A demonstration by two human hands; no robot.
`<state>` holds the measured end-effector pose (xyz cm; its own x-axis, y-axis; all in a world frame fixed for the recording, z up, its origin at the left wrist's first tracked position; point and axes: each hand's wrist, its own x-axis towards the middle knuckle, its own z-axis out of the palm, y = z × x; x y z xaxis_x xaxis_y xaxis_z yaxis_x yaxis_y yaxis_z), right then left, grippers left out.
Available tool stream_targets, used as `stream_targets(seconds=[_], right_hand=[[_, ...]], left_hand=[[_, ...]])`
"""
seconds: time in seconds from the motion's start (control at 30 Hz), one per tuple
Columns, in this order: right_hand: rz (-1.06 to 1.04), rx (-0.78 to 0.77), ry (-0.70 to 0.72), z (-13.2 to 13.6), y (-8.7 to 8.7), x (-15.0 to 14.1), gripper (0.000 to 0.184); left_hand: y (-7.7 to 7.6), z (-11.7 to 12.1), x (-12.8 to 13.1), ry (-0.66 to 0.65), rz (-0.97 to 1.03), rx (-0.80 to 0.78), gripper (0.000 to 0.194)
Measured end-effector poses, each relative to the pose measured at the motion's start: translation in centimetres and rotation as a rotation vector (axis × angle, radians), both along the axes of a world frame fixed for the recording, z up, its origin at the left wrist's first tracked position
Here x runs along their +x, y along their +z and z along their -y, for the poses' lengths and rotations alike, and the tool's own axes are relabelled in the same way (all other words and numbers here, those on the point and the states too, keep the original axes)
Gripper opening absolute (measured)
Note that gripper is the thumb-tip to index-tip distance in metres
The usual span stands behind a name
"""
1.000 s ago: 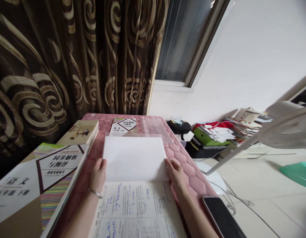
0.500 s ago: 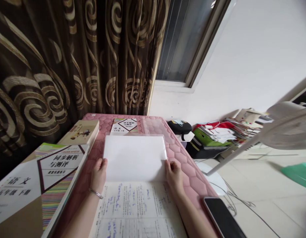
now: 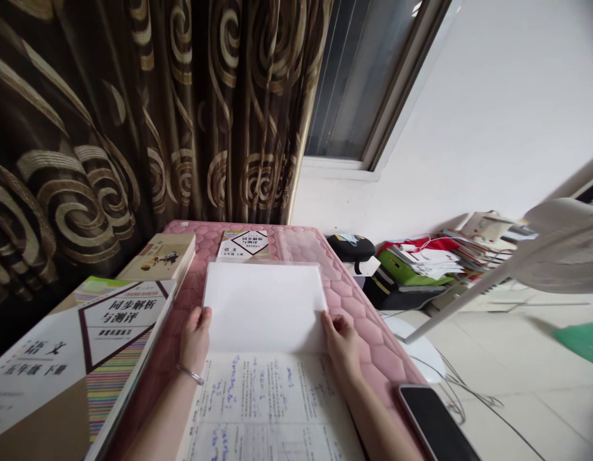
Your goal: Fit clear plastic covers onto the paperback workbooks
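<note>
A blank white sheet with a clear plastic margin (image 3: 265, 307) is held by its two side edges. My left hand (image 3: 196, 336), with a silver bangle at the wrist, pinches the left edge. On the opposite edge, the thumb and fingers of my right hand (image 3: 341, 339) are closed. Below the sheet lies an open workbook page (image 3: 272, 400) with printed text and blue handwriting; the sheet's lower edge meets or overlaps it, and I cannot tell if they are joined. Both forearms pass over the sides of the page.
Left of my arm are stacked workbooks (image 3: 80, 365) and a thick tan book (image 3: 157, 256). Another workbook (image 3: 243, 245) lies at the far end of the pink quilted surface (image 3: 373, 333). A phone (image 3: 435, 419) is at right, beyond it a white fan (image 3: 450, 307), cables and piled papers (image 3: 435, 259).
The whole view has shifted slightly, with everything a little further right. Both hands keep the same grip on the sheet.
</note>
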<state>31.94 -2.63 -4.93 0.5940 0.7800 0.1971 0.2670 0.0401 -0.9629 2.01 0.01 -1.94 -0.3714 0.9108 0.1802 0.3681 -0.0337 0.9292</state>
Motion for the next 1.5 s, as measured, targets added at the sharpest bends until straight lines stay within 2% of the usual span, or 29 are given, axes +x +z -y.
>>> stream_targets(seconds=[0.17, 0.3, 0.43, 0.57, 0.8, 1.0, 1.23, 1.5], right_hand=[[0.039, -0.009, -0.015, -0.2, -0.5, 0.0, 0.042], [0.044, 0.033, -0.006, 0.0, 0.0, -0.2, 0.039], [-0.084, 0.05, 0.065, 0.5, 0.9, -0.3, 0.037], [-0.188, 0.032, 0.105, 0.5, 0.9, -0.3, 0.036], [-0.063, 0.013, 0.055, -0.1, -0.4, 0.2, 0.044], [-0.052, 0.009, 0.029, 0.0, -0.1, -0.1, 0.046], [-0.119, -0.105, 0.165, 0.5, 0.5, 0.3, 0.041], [0.003, -0.021, 0.096, -0.1, -0.2, 0.1, 0.042]], left_hand=[[-0.3, -0.1, -0.3, -0.009, 0.009, -0.032, 0.036], [-0.5, -0.2, -0.5, -0.11, 0.136, -0.014, 0.039], [-0.7, -0.2, -0.5, -0.112, 0.162, -0.021, 0.041], [-0.9, -0.3, -0.4, -0.097, 0.164, -0.018, 0.039], [-0.2, 0.0, -0.4, -0.066, 0.134, -0.042, 0.039], [-0.3, 0.0, -0.5, -0.081, 0.149, -0.032, 0.036], [-0.7, -0.3, -0.3, -0.071, 0.12, 0.003, 0.039], [-0.8, -0.3, -0.2, -0.054, 0.122, 0.002, 0.039]])
